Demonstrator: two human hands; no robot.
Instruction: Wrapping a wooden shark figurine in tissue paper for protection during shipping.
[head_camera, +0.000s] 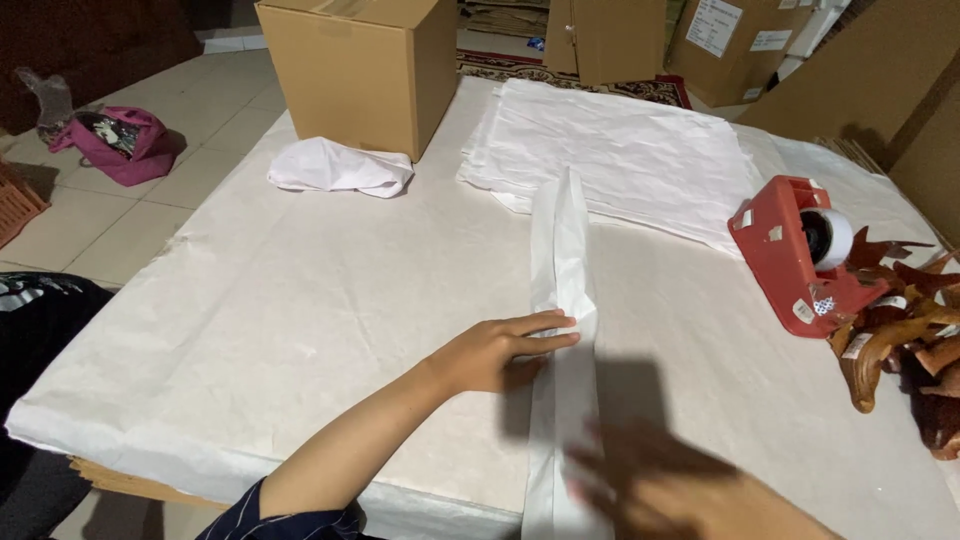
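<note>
White paper sheeting covers the bench (300, 330), which stands on a tiled floor with cardboard boxes behind it. At the bench's middle lies a long, narrow white paper-wrapped bundle (562, 300). Its long axis runs from the near edge away from me, toward the stack of white paper sheets (630, 150) at the far side, leaning only slightly from straight ahead.

My left hand (500, 350) reaches in from the lower left, forearm angled up toward the bundle, palm down. Its fingers lie flat and extended, pressed together on the bundle's left edge, holding it down and not pinching it. My right hand (680, 495) is blurred at the lower right, near the bundle's near end; fingers appear spread, but I cannot tell its grip.

Right of the bundle sits a red tape dispenser (790, 250), beside brown carved wooden pieces (900, 330). A crumpled white cloth (340, 167) lies against a cardboard box (360, 65) at the far left.
</note>
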